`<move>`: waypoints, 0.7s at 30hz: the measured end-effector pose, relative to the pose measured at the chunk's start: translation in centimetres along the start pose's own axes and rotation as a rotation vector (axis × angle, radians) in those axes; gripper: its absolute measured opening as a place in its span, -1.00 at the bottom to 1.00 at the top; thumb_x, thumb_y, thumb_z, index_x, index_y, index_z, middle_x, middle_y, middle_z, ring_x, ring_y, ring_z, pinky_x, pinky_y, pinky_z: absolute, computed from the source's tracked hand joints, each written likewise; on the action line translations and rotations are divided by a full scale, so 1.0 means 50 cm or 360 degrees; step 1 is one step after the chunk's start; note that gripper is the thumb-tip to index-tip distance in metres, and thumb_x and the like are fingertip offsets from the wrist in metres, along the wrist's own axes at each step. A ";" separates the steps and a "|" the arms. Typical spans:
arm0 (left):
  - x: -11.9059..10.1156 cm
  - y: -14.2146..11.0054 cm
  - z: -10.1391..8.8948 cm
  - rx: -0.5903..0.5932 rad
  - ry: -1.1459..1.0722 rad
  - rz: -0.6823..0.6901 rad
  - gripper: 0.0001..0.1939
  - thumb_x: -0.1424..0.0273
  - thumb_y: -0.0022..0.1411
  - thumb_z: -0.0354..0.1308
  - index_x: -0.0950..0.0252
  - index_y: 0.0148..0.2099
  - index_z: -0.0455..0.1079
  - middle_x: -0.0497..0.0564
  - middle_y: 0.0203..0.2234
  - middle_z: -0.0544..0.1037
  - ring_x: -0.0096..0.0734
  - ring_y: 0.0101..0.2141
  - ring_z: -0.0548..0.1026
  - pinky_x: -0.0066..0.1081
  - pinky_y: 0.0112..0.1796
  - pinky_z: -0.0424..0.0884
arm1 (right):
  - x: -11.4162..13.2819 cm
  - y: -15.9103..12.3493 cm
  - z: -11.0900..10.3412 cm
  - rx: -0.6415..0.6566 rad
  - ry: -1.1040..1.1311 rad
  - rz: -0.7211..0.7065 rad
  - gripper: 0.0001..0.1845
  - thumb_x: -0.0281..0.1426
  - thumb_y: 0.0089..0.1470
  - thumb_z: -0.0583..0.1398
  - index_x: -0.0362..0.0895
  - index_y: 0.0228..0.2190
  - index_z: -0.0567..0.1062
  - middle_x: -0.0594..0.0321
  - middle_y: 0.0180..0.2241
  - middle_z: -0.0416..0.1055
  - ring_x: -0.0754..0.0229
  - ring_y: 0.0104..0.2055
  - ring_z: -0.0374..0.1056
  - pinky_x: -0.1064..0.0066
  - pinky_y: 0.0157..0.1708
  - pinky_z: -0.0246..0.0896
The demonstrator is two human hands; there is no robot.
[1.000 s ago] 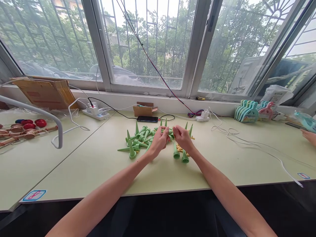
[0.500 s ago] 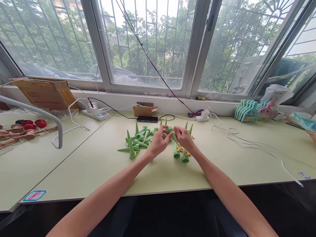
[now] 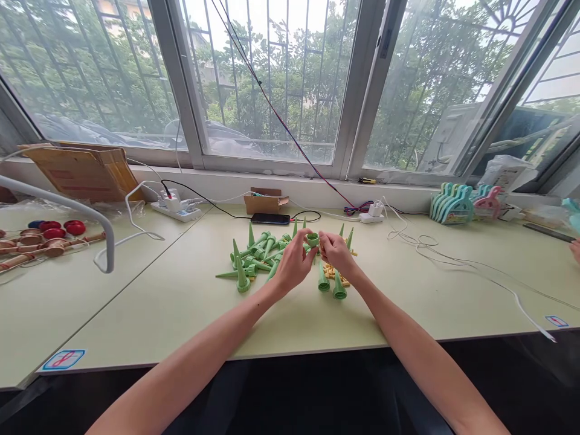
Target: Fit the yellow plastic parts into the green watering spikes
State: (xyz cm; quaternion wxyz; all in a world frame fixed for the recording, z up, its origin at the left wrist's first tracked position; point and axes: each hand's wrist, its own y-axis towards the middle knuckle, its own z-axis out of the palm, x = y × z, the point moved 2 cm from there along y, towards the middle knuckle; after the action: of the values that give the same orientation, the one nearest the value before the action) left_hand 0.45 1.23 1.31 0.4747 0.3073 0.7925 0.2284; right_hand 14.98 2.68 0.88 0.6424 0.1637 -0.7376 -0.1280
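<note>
My left hand (image 3: 294, 260) grips a green plastic spike (image 3: 312, 240) near its wide, hollow end, which faces up toward me. Close beside that rim, my right hand (image 3: 334, 252) is closed with fingertips pinched; whatever is between them is too small or hidden to make out. A pile of green cone-shaped spikes (image 3: 263, 249) lies left of and behind my hands, a few standing upright. Two more spikes (image 3: 339, 292) lie below my right hand, open ends toward me. Small yellow pieces (image 3: 330, 272) are scattered under and beside the right hand.
A phone (image 3: 270, 219) and a small cardboard box (image 3: 265, 201) stand behind the pile. Power strips (image 3: 176, 209) and loose white cables (image 3: 421, 243) lie around. Wooden toys with red balls (image 3: 52, 232) are at left, hangers (image 3: 453, 204) at right. Another person's hand (image 3: 575, 249) shows at the right edge.
The green spike in my left hand has turned from pointing down to the right to showing its hollow end. My right hand stays close to it. The other person's hand has shifted right.
</note>
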 end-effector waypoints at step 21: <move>-0.007 0.016 -0.003 0.0310 -0.1033 -0.1014 -0.30 -0.17 0.24 -0.09 0.37 -0.54 0.38 0.06 -0.62 0.41 -0.55 -0.71 0.29 -0.48 -0.69 0.17 | 0.016 -0.010 -0.004 -0.0092 -0.0372 -0.0233 -0.47 0.04 0.24 0.00 -0.08 -0.56 0.16 0.38 -0.64 0.14 0.33 -0.59 0.04 0.45 -0.57 -0.01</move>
State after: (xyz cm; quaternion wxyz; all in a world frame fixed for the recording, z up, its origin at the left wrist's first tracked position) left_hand 0.68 1.53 2.12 0.7137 0.1472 0.6756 -0.1122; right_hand 15.14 1.89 1.43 0.5455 0.1826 -0.7895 -0.2140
